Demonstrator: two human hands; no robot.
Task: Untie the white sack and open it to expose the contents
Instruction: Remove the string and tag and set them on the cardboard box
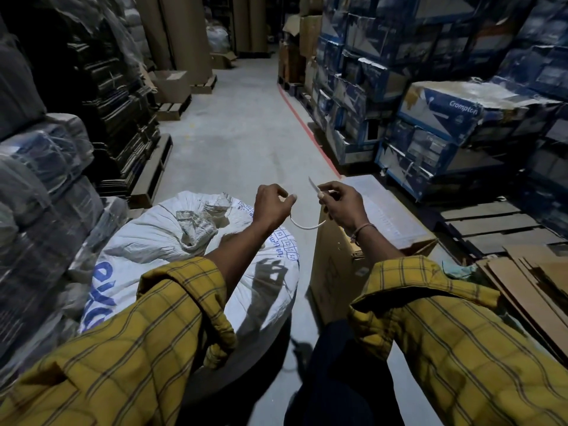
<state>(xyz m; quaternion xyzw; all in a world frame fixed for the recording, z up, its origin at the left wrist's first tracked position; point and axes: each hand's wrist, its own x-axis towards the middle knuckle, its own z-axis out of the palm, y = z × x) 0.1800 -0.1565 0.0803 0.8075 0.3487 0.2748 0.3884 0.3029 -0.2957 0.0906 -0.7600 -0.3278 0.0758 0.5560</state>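
White sack (159,241) on floor (239,133), left of brown cardboard box (341,265): woven plastic, bulging round, blue print, crumpled neck loose on top. Left hand (272,204) pinches one end of thin white cord (307,226); right hand (344,207) pinches other end, cord sagging between, above sack's right edge.

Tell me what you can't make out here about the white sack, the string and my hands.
Head view only:
- White sack: contents hidden, its crumpled neck still folded over; the left forearm covers part of it.
- Printed lettering: cut off by the sleeve.
- White string: ends hidden inside the left hand and right hand.
- Pale sliver above the right hand: too small to identify.
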